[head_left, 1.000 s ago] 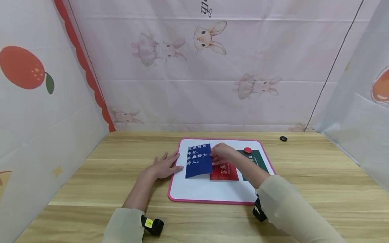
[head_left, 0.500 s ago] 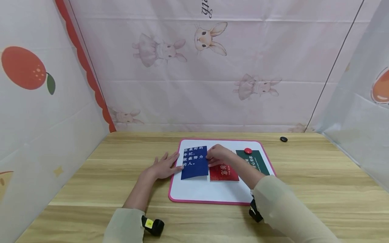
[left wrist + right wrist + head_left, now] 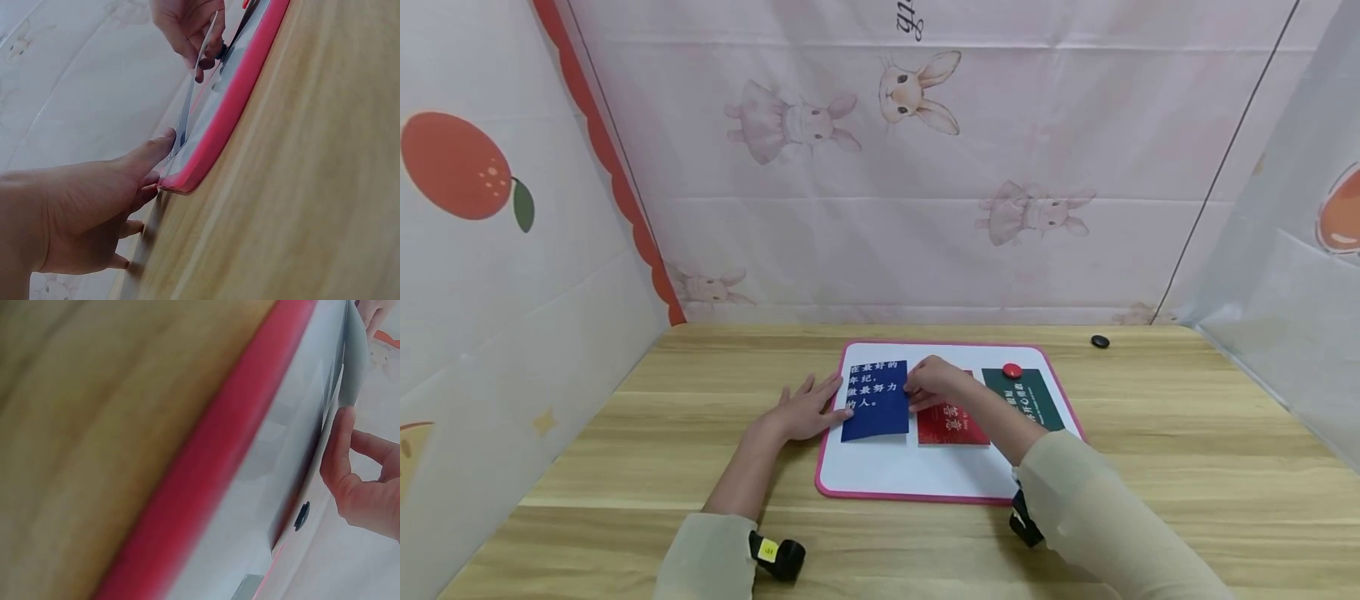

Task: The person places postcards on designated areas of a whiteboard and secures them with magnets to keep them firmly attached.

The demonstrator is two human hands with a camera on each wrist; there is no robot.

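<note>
A blue card (image 3: 876, 402) with white writing lies over the left part of a whiteboard (image 3: 917, 479) with a pink rim. My right hand (image 3: 934, 381) pinches the card's right edge, which is raised off the board in the left wrist view. My left hand (image 3: 803, 410) rests with fingers spread at the board's left edge, its thumb tip at the card's left side. Partly beneath my right hand is a red card (image 3: 951, 427). A small black magnet (image 3: 302, 515) sits on it, hidden in the head view.
A green card (image 3: 1037, 398) lies on the board's right side with a round red magnet (image 3: 1012, 371) at its top. Farther back on the wooden table (image 3: 1187, 467) is a black disc (image 3: 1100, 342). Printed cloth (image 3: 820, 242) stands behind the table and along both sides.
My right hand has moved left with the blue card, bringing its left side to my left thumb and uncovering more of the red card. My left hand stays in place.
</note>
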